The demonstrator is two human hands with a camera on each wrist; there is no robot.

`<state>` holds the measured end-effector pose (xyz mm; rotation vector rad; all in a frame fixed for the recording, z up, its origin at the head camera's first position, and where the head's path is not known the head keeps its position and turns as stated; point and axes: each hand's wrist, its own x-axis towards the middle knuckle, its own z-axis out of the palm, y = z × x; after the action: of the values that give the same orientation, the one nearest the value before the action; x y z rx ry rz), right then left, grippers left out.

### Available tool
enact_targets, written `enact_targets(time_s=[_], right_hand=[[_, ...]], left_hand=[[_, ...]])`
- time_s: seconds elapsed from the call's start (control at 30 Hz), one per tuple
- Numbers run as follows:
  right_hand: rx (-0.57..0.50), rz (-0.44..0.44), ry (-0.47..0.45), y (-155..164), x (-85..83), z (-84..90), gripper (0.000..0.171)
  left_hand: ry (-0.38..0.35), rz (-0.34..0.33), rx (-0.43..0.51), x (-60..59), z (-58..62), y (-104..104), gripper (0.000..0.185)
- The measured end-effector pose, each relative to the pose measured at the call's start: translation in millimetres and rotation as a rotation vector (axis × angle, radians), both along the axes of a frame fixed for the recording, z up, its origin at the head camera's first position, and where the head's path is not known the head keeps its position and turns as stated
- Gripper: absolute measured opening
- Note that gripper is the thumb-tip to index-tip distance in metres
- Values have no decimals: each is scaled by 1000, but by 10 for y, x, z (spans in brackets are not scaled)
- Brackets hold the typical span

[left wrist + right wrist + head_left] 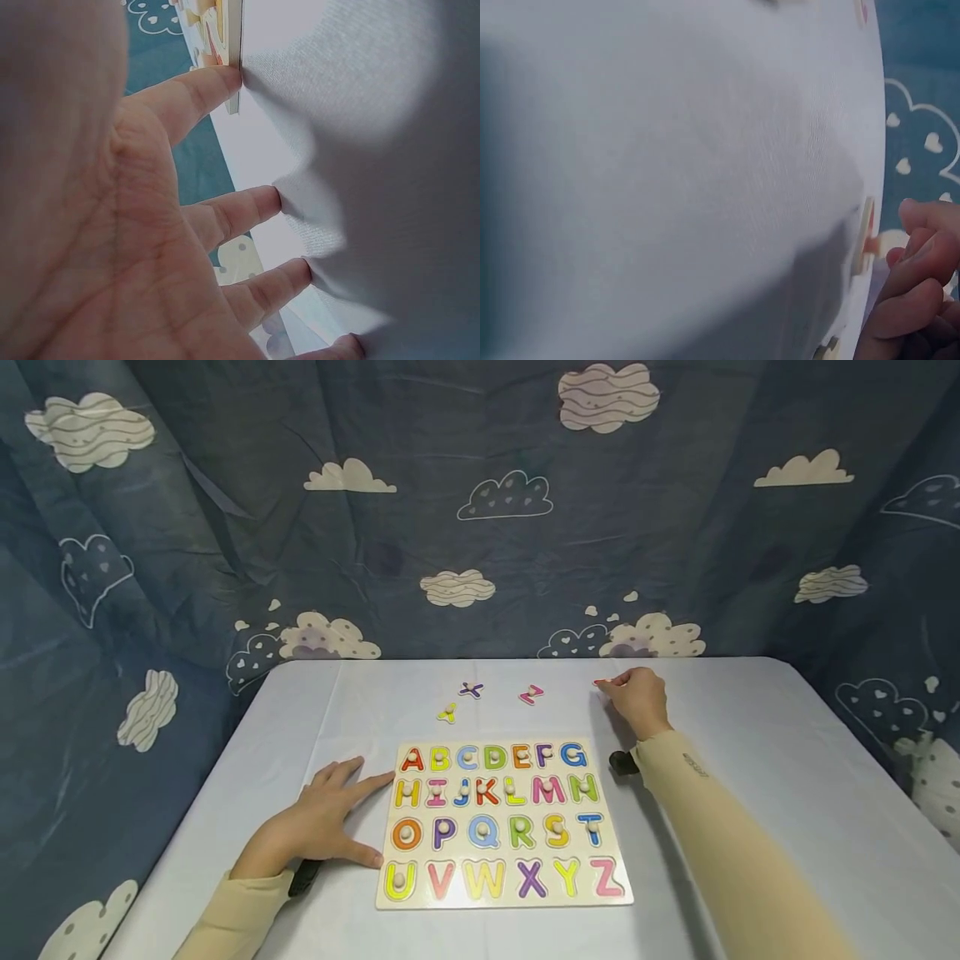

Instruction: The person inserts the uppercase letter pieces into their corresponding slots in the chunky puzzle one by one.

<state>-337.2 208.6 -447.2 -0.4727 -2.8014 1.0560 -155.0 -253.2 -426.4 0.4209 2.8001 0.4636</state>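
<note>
While resting flat on the tabletop, left hand spread wide, fingers straight, index fingertip and thumb tip right against the left edge of the alphabet puzzle board. Same story from the left wrist view: one fingertip touching the board's edge, the others pressed down on the pale cloth. Gripped nothing, just braced there.

Board sat near the front middle of the tabletop, full of coloured letters A to Z with little round knobs. Behind it, well apart from the board, three loose pieces: a small yellow piece furthest left, a purple piece just behind and to its right, then a pink piece further right.

Further right again, right hand out near the back of the tabletop, fingers curled, pinching a small red piece at the fingertips. In the right wrist view, curled fingers beside a thin piece seen edge-on with a reddish knob; couldn't make out the letter. Cloud-print curtain all around behind.
</note>
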Motion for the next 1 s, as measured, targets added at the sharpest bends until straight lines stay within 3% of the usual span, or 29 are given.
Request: enact_targets(time_s=[0.6,1.0], right_hand=[[45,-51,29,-1,-134,-86,31],[61,-32,43,-23,-166,-74,20]], left_hand=[[21,-4,-2,-17,-41,-9,118],[25,-3,-2,-19,-55,-13,118]])
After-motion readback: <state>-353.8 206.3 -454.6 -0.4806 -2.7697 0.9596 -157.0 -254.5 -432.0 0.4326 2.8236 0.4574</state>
